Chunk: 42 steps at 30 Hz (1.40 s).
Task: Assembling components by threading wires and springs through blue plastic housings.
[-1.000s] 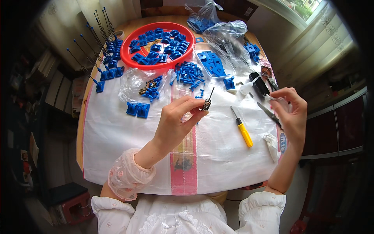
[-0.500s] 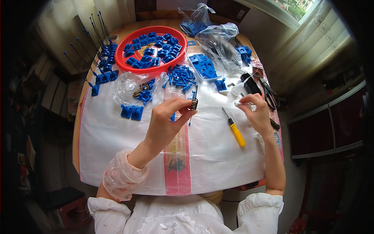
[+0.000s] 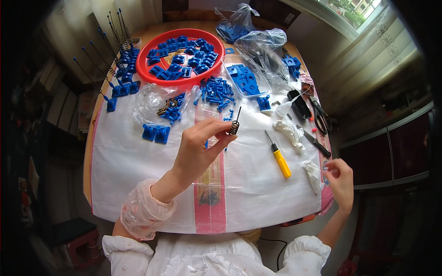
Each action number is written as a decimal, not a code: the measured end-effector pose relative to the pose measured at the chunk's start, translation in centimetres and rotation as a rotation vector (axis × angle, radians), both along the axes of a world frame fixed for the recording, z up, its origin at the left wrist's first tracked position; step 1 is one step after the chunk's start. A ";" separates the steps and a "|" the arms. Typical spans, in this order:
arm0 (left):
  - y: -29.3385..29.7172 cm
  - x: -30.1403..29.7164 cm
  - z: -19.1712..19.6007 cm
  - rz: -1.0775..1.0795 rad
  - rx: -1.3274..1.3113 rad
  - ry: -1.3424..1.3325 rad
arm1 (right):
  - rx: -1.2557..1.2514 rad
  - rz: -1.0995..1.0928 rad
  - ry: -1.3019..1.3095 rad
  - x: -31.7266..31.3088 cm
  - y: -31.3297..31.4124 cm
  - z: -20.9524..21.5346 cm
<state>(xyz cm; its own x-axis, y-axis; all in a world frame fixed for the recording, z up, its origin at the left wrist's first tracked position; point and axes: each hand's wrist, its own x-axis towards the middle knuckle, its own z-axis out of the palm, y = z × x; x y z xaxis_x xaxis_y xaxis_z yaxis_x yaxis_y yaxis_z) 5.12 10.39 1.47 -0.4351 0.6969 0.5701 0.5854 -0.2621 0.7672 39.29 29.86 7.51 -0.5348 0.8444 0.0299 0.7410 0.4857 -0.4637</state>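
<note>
1. The left hand (image 3: 200, 147) is raised over the surface (image 3: 138, 184), thumb and fingertips pinched on a small dark spring (image 3: 235, 125) with a straight wire tail standing up from its coil.
2. The spring looks very light, springy and easy to drop or flick away. The coil seems the best place to pinch it, as here; the thin tail would likely bend or twist in the fingers.
3. The right hand (image 3: 340, 180) hangs at the surface's right edge, well to the right of the spring, fingers loosely curled and holding nothing that I can make out.
4. A yellow-handled screwdriver (image 3: 279, 155) lies just right of the spring, flat on the white sheet.
5. Right of the screwdriver are two crumpled white rags (image 3: 290, 132), a knife (image 3: 315, 141) and scissors (image 3: 321, 116).
6. Beyond the spring lies a loose heap of small blue pegs (image 3: 216, 89). They look hard and light.
7. Left of the spring a clear bag (image 3: 159, 99) lies open, holding blue bits and some dark metal parts.
8. Beyond that, a red bowl (image 3: 180, 57) is filled with blue plastic clips.
9. Right of the bowl, a clear tray (image 3: 246, 78) holds flat blue pieces, and more clear bags (image 3: 264, 43) hold blue and dark parts.
10. Left of the bowl stand finished pieces (image 3: 117, 69): blue bases with spring wires rising from them.
</note>
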 end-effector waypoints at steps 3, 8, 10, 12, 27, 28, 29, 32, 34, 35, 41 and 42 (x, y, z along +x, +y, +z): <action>0.1 0.0 0.1 -0.006 0.005 -0.008 | -0.075 -0.071 0.117 1.0 -1.0 -2.0; 0.0 0.0 0.4 -0.012 0.008 0.005 | -0.040 -0.068 0.035 -0.2 0.2 -4.2; 0.1 0.2 0.2 -0.013 0.009 0.000 | 0.009 -0.128 0.053 -0.6 1.3 -4.1; 0.2 0.2 0.2 -0.024 0.014 0.006 | 0.053 -0.125 0.106 -1.9 2.4 -3.6; 0.2 0.3 0.1 -0.031 0.024 0.029 | -0.067 0.621 0.518 -16.8 -5.5 -2.7; 0.3 0.3 0.1 -0.034 0.023 0.021 | -0.109 0.633 0.557 -17.9 -5.7 -3.5; 0.4 0.3 0.0 -0.040 0.021 0.014 | -0.158 0.607 0.613 -18.7 -5.7 -4.5; 0.3 0.3 0.2 -0.051 0.017 0.042 | -0.244 0.586 0.757 -19.7 -5.8 -6.9; 0.2 0.2 0.2 -0.050 0.013 0.056 | -0.185 0.593 0.773 -19.7 -6.1 -7.6; 0.2 0.2 0.0 -0.045 0.011 0.052 | -0.154 0.596 0.774 -19.6 -6.1 -7.9; 0.1 -0.1 0.0 -0.056 0.001 0.030 | -0.113 0.561 0.814 -19.7 -5.7 -9.9; 0.1 -0.1 0.0 -0.060 -0.005 0.036 | -0.108 0.561 0.820 -19.7 -5.6 -10.1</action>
